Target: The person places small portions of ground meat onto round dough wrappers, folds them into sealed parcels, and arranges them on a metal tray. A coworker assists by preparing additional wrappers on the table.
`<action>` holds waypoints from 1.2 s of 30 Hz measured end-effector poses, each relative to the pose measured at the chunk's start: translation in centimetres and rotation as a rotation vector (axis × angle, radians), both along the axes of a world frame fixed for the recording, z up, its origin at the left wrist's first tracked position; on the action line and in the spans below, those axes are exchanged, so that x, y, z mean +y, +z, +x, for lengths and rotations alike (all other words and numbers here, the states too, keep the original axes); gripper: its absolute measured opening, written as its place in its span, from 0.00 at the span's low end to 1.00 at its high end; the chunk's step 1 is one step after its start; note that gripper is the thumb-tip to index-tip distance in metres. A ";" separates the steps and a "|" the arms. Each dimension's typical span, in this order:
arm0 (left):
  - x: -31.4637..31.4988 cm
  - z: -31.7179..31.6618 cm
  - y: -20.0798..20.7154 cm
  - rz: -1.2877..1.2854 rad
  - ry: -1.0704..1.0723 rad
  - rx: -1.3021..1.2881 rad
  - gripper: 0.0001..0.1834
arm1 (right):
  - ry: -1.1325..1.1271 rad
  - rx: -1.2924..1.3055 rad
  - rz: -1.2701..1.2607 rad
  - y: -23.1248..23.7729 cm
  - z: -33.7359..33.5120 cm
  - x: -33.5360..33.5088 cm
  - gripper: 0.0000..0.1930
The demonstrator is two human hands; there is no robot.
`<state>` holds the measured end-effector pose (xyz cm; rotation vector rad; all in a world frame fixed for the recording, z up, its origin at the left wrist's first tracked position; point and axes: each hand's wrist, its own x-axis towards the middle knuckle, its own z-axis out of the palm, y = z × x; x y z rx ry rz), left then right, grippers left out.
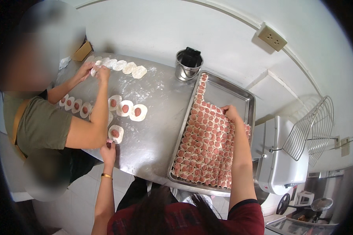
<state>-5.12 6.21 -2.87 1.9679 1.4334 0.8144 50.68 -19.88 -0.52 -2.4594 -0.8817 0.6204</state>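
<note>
1. My left hand point(109, 152) reaches out low on the left, forearm rising from the lower edge, fingertips pointing away from me at the near edge of the table point(155, 137).
2. I read its grip as a pinch, thumb and finger together on the near rim of a filled wrapper point(115, 134), which lies flat below three others.
3. My right arm stretches farther, nearly straight, the right hand point(231, 112) bent leftward with its fingertips down at the upper edge of the packed dumplings point(208, 141).
4. I can't make out whether that grip holds a dumpling; the fingers hide it.
5. The dumplings sit in rows inside the metal tray point(227, 88), on my right.
</note>
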 end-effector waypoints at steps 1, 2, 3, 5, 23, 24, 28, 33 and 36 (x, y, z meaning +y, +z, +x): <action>0.3 -0.2 -0.9 -0.128 0.076 -0.039 0.09 | 0.028 -0.168 0.031 0.1 0.2 -0.2 0.20; -0.9 1.2 2.9 -0.223 0.087 0.020 0.10 | 0.050 -0.331 0.059 -0.1 0.3 -1.0 0.21; 0.2 0.2 1.0 -0.190 0.068 -0.001 0.11 | 0.090 -0.485 0.109 -0.1 -0.2 -0.3 0.23; 1.7 -1.1 -2.3 -0.107 0.022 -0.011 0.13 | -0.157 -0.415 0.376 1.2 -1.3 0.5 0.21; 2.2 -3.6 -1.0 -0.249 -0.190 -0.110 0.10 | 0.272 -0.188 0.519 -2.9 -43.4 21.0 0.08; 2.2 -3.6 -1.2 -0.249 -0.183 -0.147 0.10 | 0.254 -0.167 0.492 -3.1 -43.6 21.2 0.07; 2.2 -3.1 -1.4 -0.307 -0.235 -0.288 0.12 | 0.143 0.146 0.413 -3.8 -43.7 21.1 0.07; 2.5 -2.3 -2.3 -0.757 -0.319 -0.644 0.17 | -0.224 1.044 0.854 -6.0 -44.2 20.2 0.18; 2.4 -1.9 -1.6 -0.751 -0.362 -0.599 0.18 | -0.195 0.975 0.768 -4.3 -44.1 19.3 0.18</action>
